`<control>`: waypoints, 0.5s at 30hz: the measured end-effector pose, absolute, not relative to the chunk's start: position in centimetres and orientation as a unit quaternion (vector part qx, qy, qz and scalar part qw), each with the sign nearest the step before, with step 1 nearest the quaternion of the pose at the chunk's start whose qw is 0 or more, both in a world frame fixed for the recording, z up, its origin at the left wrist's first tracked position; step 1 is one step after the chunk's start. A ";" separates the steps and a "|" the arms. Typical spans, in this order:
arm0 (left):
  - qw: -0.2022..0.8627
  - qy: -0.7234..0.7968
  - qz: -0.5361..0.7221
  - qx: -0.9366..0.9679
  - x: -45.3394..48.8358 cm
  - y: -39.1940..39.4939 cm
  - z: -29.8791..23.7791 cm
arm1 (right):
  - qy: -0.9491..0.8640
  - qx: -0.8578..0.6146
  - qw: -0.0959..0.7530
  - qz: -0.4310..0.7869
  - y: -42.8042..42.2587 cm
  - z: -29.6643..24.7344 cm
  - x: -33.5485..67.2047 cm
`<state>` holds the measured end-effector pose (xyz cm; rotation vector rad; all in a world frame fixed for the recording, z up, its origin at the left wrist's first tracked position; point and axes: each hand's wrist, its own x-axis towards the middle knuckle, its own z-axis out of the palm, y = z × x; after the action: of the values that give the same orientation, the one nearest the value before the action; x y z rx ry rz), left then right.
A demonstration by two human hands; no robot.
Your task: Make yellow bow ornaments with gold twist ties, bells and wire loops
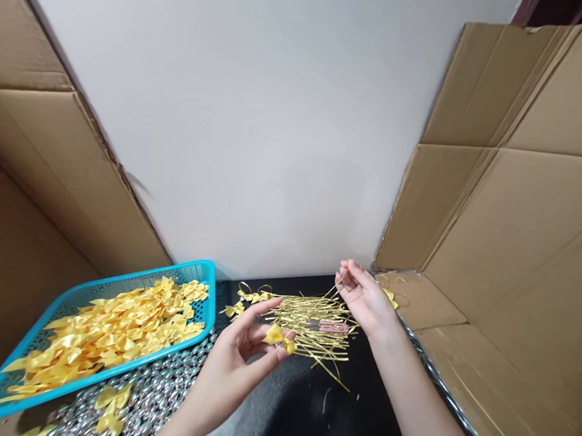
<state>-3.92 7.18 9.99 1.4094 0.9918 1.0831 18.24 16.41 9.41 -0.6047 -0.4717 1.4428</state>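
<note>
Pinching a yellow bow (277, 336) between thumb and fingertips, the left grip (238, 362) hovered beside the pile of gold ties (313, 322) on the desk (297, 408), while the right grip (365, 299) closed on one gold tie (332, 290).

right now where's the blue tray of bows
Head view, lower left: the blue tray sits beside the cardboard wall, just left of the left hand holding a yellow bow.

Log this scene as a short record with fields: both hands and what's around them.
Left hand: pinches a yellow bow
Right hand: fingers curled above the gold ties; grip unclear
Tray: blue, on the left, holds a heap of bows
Surroundings: cardboard walls on both sides, silver beads beside the tray
</note>
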 end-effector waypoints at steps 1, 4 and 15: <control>0.501 0.421 0.454 0.605 -3.9 7.2 9.8 | -0.216 -0.272 0.683 0.642 16.4 9.5 18.3; 0.390 0.435 0.441 0.681 -4.1 7.5 9.5 | -0.237 -0.285 0.678 0.634 16.3 9.6 18.8; -0.080 0.347 0.231 0.905 -4.4 3.3 0.8 | -0.448 -0.483 0.453 0.601 17.0 3.8 13.8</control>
<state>-4.43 3.27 0.79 2.9984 1.1507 0.7643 13.78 16.99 3.76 -1.1937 -1.1061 1.4840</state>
